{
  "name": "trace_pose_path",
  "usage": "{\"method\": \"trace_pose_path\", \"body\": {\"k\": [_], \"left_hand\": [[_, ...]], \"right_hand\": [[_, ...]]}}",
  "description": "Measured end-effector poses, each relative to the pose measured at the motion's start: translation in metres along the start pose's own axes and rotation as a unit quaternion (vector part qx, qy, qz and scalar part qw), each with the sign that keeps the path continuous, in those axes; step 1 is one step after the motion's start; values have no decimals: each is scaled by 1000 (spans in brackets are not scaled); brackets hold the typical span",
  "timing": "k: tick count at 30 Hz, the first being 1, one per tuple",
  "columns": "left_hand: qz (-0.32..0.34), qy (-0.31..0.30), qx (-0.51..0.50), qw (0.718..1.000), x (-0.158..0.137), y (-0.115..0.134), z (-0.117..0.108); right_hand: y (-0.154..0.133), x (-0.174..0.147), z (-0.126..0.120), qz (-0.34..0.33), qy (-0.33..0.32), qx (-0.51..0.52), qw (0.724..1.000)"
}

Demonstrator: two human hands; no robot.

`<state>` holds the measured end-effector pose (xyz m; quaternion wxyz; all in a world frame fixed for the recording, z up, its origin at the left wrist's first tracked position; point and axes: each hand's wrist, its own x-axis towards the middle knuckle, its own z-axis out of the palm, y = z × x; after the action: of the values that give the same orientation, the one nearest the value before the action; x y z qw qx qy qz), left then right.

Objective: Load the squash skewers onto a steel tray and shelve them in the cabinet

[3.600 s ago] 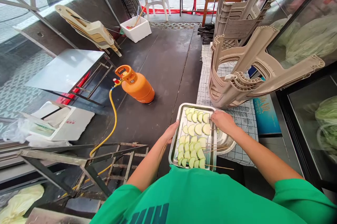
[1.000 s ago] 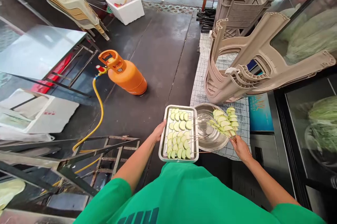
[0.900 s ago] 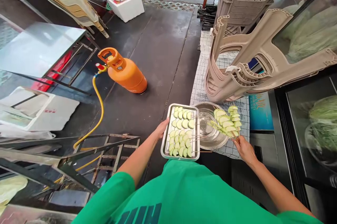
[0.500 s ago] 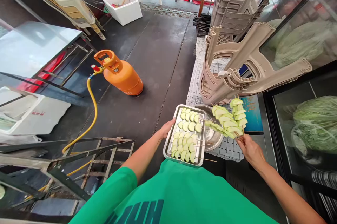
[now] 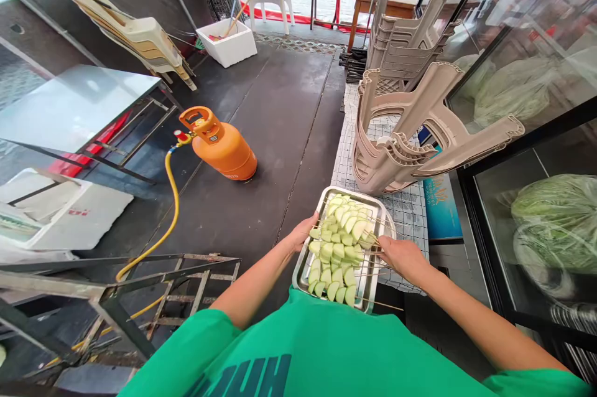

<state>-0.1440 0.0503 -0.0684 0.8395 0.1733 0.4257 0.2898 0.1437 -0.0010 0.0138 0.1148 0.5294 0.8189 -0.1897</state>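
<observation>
While my left hand (image 5: 303,237) grips the left rim of the shallow rectangular steel tray (image 5: 311,246), fingers curled around its edge, my right hand (image 5: 400,255) pinches the stick ends of a bundle of pale green vegetable skewers (image 5: 347,223) lying across the tray's far end, over the rows already there. I judge I'm laying this bundle down; next calls for loosening the pinch gently so the slices settle flat inside the rim.
</observation>
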Motion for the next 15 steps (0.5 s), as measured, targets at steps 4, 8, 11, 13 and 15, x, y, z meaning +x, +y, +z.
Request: {"method": "trace_pose_path", "body": {"k": [4, 8, 11, 13, 15], "left_hand": [[13, -12, -27, 999, -13, 9, 4], [13, 0, -21, 1000, -21, 14, 4], [7, -7, -31, 999, -22, 11, -1], [5, -8, -34, 999, -20, 8, -6], [8, -7, -31, 999, -17, 5, -11]], "right_hand": [[0, 4, -19, -15, -84, -25, 996], [3, 4, -37, -35, -104, 39, 993], [7, 3, -47, -37, -105, 99, 989], [7, 4, -52, -45, -94, 145, 984], [5, 6, -54, -46, -78, 168, 982]]}}
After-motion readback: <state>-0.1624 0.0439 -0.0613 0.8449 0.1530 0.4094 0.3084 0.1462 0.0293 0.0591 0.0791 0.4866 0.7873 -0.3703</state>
